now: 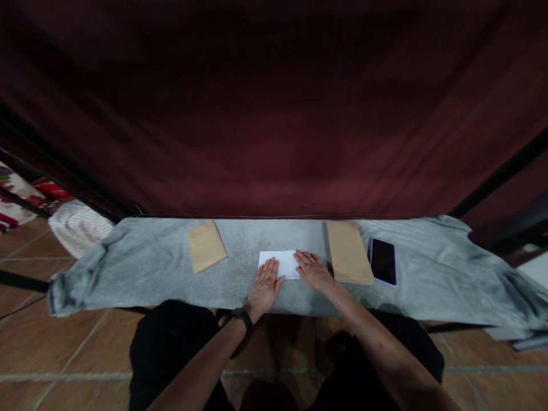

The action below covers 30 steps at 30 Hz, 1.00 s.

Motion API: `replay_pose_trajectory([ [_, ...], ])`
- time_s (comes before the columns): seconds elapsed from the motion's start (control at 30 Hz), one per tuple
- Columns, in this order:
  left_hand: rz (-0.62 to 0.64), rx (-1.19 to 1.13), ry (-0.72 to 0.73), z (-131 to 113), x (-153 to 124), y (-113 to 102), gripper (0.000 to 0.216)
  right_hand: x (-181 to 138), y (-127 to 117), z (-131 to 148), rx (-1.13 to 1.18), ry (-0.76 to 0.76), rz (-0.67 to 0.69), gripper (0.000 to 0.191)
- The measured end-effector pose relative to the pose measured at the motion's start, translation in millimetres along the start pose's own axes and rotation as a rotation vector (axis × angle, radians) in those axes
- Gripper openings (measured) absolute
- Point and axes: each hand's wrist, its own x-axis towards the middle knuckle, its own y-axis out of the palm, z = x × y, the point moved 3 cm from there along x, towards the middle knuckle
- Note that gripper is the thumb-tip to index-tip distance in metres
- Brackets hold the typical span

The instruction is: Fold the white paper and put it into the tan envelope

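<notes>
Broadly, a grey cloth-covered surface [149,274] carries a brown envelope stack [349,252], another brown envelope [206,245], a dark phone [382,261] and a white paper [283,261] at centre; left hand [263,288] and right hand [314,271] press it, fingers flat and released

A grey cloth [149,268] is covering the worktop and hanging over its ends. A small brown envelope [206,246] is lying on the left part of it, turned a little askew. A thicker stack of brown envelopes [349,252] is lying right of the middle, and a dark phone [382,261] is lying face up just beside it. A dark red curtain [274,114] is hanging behind. Brown floor tiles [64,354] are showing below, and a striped fabric bundle [79,227] is sitting at the far left.
</notes>
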Motion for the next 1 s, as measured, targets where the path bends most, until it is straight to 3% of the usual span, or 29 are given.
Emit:
replay_pose_trajectory([
  [0.13, -0.027, 0.029, -0.063, 17, -11, 0, 0.06, 0, -4, 6, 0.006, 0.01, -0.023, 0.051],
  [0.4, -0.005, 0.042, -0.068, 14, -12, -4, 0.058, -19, 15, 51, 0.041, -0.134, -0.034, 0.061],
  [0.57, -0.009, 0.056, -0.096, 15, -12, -5, 0.056, -30, 25, 48, 0.03, -0.062, -0.031, 0.065],
  [0.67, -0.027, 0.04, -0.096, 5, -6, -6, 0.056, -33, 23, 46, 0.033, -0.036, -0.029, 0.064],
  [0.87, 0.056, -0.109, 0.11, -40, 29, 2, 0.055, -35, 17, 52, 0.027, -0.029, 0.022, 0.058],
  [1.0, 0.062, -0.134, 0.099, -46, 50, 8, 0.056, -33, 9, 49, 0.061, -0.058, 0.054, 0.057],
])
